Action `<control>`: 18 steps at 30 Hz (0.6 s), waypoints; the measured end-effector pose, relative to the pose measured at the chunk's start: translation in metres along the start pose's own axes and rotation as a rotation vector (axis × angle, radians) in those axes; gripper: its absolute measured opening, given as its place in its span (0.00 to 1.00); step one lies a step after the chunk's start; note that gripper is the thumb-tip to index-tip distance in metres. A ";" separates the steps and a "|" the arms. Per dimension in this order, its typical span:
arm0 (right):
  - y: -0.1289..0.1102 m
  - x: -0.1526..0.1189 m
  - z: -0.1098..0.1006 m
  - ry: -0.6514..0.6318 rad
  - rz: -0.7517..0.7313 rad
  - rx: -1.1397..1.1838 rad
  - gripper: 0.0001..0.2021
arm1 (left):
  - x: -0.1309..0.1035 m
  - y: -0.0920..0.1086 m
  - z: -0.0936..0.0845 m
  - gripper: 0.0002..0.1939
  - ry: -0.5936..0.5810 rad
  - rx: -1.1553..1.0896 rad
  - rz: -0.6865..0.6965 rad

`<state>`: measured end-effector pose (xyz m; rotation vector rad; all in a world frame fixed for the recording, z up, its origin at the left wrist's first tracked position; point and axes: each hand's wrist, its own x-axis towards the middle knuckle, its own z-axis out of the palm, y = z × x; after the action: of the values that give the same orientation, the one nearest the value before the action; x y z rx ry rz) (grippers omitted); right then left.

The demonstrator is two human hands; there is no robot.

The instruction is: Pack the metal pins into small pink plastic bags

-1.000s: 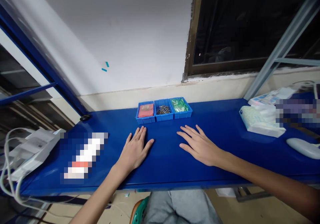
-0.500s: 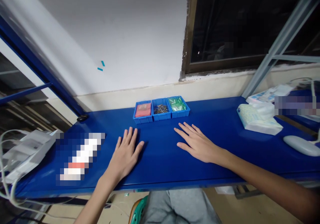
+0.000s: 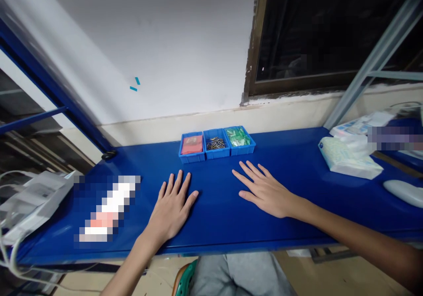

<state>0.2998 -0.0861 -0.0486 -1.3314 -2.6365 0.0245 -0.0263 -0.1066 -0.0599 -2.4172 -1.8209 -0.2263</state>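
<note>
My left hand (image 3: pixel 172 207) lies palm down on the blue table (image 3: pixel 218 216), fingers spread, holding nothing. To its right, my right hand (image 3: pixel 266 192) also rests flat on the tabletop with fingers apart and nothing in it. Just beyond the fingertips, three small blue bins stand side by side. The left bin (image 3: pixel 192 157) has flat red packets (image 3: pixel 192 144) in it. Small metal pieces, perhaps screws (image 3: pixel 216 143), lie in the middle bin (image 3: pixel 217 154). Green-and-clear plastic packets (image 3: pixel 238 136) fill the right bin (image 3: pixel 243 149). Neither hand touches the bins.
A pack of tissues (image 3: pixel 352 159) sits at the right, near a pale rounded object (image 3: pixel 403 192). White boxes with cables (image 3: pixel 39 207) stand at the left edge. A blurred-out item (image 3: pixel 112 207) lies left of my left hand. The wall (image 3: pixel 148 53) rises behind the table.
The whole view has shifted slightly, so the bins and the table items appear a little further right. Both hands stay flat; the left fingers look a bit more spread.
</note>
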 end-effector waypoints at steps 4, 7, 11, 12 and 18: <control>-0.004 -0.002 -0.007 0.073 0.021 0.000 0.29 | -0.003 0.000 -0.001 0.33 0.034 -0.030 0.048; -0.003 0.001 -0.014 0.137 -0.030 -0.021 0.25 | 0.002 0.003 -0.013 0.32 0.091 -0.060 0.031; -0.002 0.020 -0.026 0.209 -0.104 -0.044 0.21 | 0.036 0.007 -0.050 0.25 0.211 -0.080 -0.024; -0.003 0.027 -0.028 0.221 -0.115 -0.039 0.20 | 0.050 0.007 -0.060 0.23 0.249 -0.079 -0.030; -0.014 0.052 -0.022 0.190 -0.139 0.017 0.16 | 0.138 -0.010 -0.066 0.29 0.357 -0.244 -0.078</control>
<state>0.2620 -0.0547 -0.0169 -1.0842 -2.5537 -0.0942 -0.0020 0.0149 0.0303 -2.2602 -1.8082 -0.8729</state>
